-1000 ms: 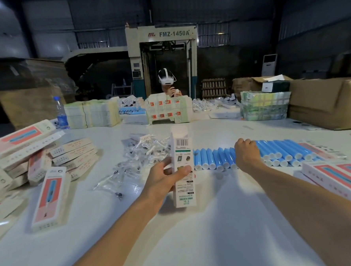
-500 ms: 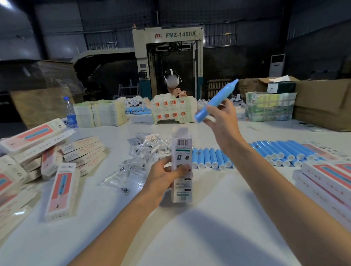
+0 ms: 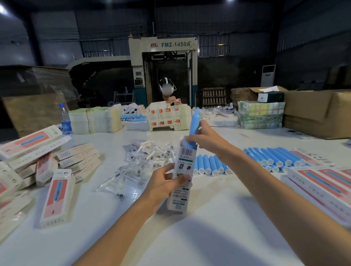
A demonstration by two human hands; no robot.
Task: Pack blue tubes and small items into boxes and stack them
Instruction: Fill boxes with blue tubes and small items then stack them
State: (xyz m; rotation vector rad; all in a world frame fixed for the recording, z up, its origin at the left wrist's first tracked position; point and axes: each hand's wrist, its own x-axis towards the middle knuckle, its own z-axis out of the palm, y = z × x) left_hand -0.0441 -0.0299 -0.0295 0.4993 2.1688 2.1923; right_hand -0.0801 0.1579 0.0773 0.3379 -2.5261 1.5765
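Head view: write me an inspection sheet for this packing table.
Surface: white table, evenly lit.
Job's things: box held upright with its top open; blue tube with its lower end at the box's open top; row of tubes lying behind; bagged small items.
Clutter: packed boxes piled at left, more laid at right; water bottle.
Hands: left hand grips the box; right hand holds the blue tube.
Cables: nothing seen.
Surroundings: another person opposite, machine, cardboard cartons.
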